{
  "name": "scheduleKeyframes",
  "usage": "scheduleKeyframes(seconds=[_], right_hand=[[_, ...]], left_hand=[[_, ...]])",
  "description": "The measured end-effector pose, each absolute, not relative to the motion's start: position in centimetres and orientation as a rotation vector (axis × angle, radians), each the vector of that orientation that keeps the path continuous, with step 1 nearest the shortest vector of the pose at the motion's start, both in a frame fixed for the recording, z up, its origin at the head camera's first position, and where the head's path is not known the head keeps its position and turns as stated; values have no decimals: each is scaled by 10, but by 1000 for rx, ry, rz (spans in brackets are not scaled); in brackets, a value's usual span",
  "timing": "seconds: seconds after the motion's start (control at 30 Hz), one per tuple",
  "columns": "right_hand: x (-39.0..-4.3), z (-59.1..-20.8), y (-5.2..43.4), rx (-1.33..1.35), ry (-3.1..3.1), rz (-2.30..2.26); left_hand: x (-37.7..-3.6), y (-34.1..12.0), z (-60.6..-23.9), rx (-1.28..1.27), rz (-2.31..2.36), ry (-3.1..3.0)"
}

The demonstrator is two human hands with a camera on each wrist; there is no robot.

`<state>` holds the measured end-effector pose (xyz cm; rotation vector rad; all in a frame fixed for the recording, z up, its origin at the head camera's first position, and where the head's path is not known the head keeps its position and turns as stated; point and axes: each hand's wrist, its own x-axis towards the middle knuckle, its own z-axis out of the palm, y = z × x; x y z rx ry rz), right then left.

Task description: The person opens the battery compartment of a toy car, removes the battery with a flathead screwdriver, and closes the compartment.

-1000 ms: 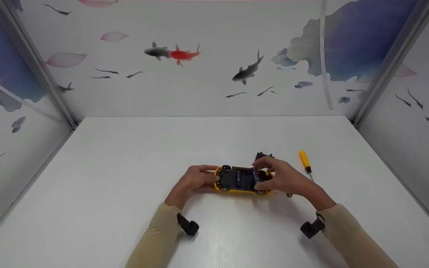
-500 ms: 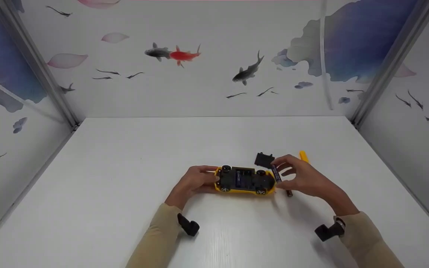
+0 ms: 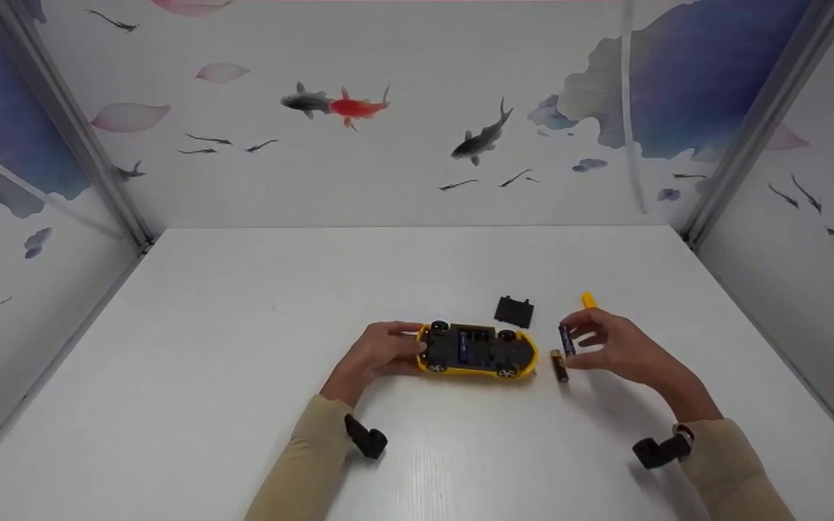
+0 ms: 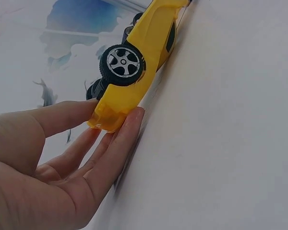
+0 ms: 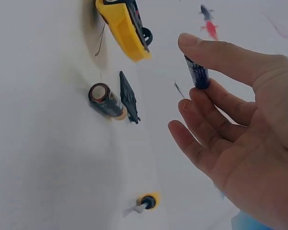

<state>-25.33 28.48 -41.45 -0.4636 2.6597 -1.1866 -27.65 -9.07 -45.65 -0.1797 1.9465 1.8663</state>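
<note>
Two hands, right grip (image 3: pixel 616 347) pinching dark-blue battery (image 3: pixel 567 339), left (image 3: pixel 377 353) apparently steadying upturned yellow car (image 3: pixel 476 350).

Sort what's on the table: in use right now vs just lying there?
In use:
- yellow toy car, upside down, steadied by the left hand
- blue battery, pinched in the right hand

Lying about:
- brown battery on the table beside the car
- black cover behind the car
- yellow-handled screwdriver, partly hidden behind the right hand
</note>
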Motion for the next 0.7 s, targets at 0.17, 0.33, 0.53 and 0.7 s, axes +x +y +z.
scheduleKeyframes(seconds=[0.17,0.33,0.53,0.7], right_hand=[[-258,-422,293,-410,2629,-1147],[-260,-427,296,-391,2624,-1104],[-260,-434,296,-330,2599,-1041],[-259,-439,295,-301,2597,-999]], left_hand=[[-277,-91,-457,-183,1865,1952],[-277,-91,-457,-186,1876,1951],[-275,-91,-457,-168,1860,1966],[-275,-90,-458,-162,1853,1976]])
